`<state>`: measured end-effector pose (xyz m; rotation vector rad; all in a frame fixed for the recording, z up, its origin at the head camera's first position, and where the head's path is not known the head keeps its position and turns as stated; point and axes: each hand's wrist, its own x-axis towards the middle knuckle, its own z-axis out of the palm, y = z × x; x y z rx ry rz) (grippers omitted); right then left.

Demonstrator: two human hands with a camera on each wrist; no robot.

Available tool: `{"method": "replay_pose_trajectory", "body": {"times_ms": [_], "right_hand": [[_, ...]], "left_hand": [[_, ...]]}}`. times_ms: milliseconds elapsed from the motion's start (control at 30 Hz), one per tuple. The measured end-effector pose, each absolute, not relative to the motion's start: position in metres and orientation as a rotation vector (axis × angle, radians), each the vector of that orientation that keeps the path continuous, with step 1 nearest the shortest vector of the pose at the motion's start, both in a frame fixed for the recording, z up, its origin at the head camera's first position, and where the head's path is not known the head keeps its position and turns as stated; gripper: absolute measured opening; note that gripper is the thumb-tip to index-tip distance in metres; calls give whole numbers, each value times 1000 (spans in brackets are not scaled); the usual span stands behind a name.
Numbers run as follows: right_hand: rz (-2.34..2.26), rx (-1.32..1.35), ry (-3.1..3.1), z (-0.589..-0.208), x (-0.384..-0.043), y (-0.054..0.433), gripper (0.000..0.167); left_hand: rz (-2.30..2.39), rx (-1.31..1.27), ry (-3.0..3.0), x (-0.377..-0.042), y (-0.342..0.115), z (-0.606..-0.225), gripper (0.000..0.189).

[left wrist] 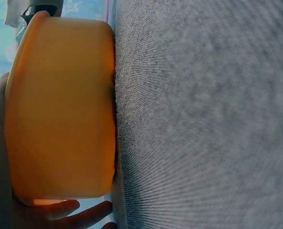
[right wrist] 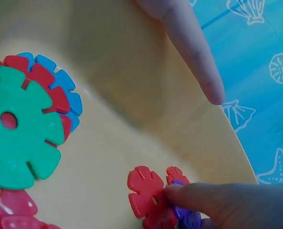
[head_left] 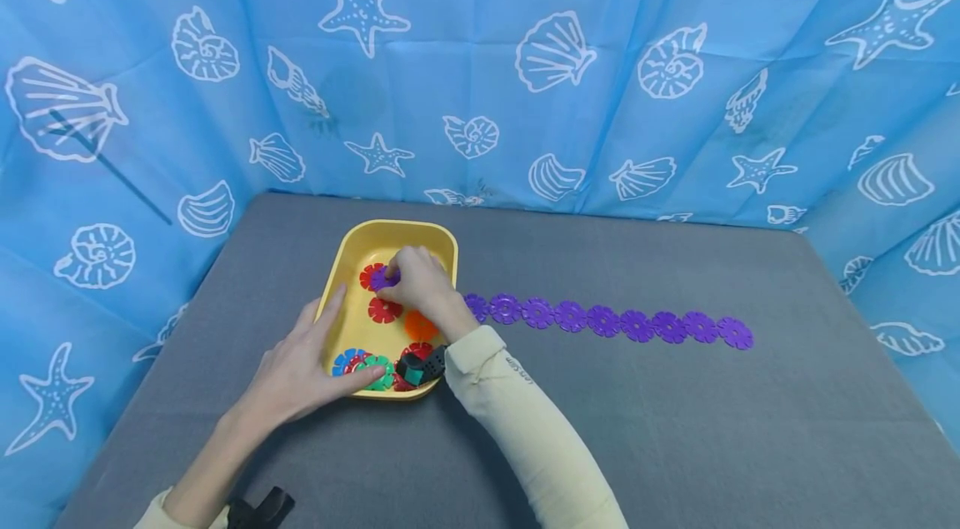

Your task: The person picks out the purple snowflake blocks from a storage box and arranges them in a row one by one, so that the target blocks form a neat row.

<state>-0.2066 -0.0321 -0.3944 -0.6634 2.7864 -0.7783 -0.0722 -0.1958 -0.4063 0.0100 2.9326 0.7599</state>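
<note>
A yellow plastic bin stands on the table with several flower-shaped notched discs inside. My left hand holds its left side, thumb across the near rim; in the left wrist view, fingers reach round the bin's outer wall. My right hand is inside the bin, pinching a purple disc between thumb and finger, beside a red disc. Closer to the bin's near end lie an orange disc, a green disc, a blue disc and more red ones.
A row of several purple discs runs rightward from the bin across the grey cloth. Blue curtains with white shell prints hang behind and at both sides of the table. Each wrist wears a black camera strap.
</note>
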Motion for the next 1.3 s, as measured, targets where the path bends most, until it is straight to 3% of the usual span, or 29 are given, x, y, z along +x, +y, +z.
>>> {"method": "replay_pose_trajectory", "body": {"times_ms": [200,433,600,833,1100,1300], "right_hand": [[-788,-658,2788,-395,-206,-32,30],[-742,-677,2726,-394,-205,-29,50],[-699,-744,2679,-393,-205,-28,47],[-734,-712,2599,-392,-205,-26,58],[-750,-781,2653,-383,-202,-25,41],[-794,-990,2724,-368,-199,-21,41]], "left_hand": [[757,4,2931,-73,-195,-406,118],[764,17,2934,-73,-194,-405,118],[758,27,2950,-73,-193,-404,118],[759,26,2946,-73,-192,-403,117],[767,32,2948,-72,-191,-403,116],[749,27,2960,-71,-193,-404,117]]}}
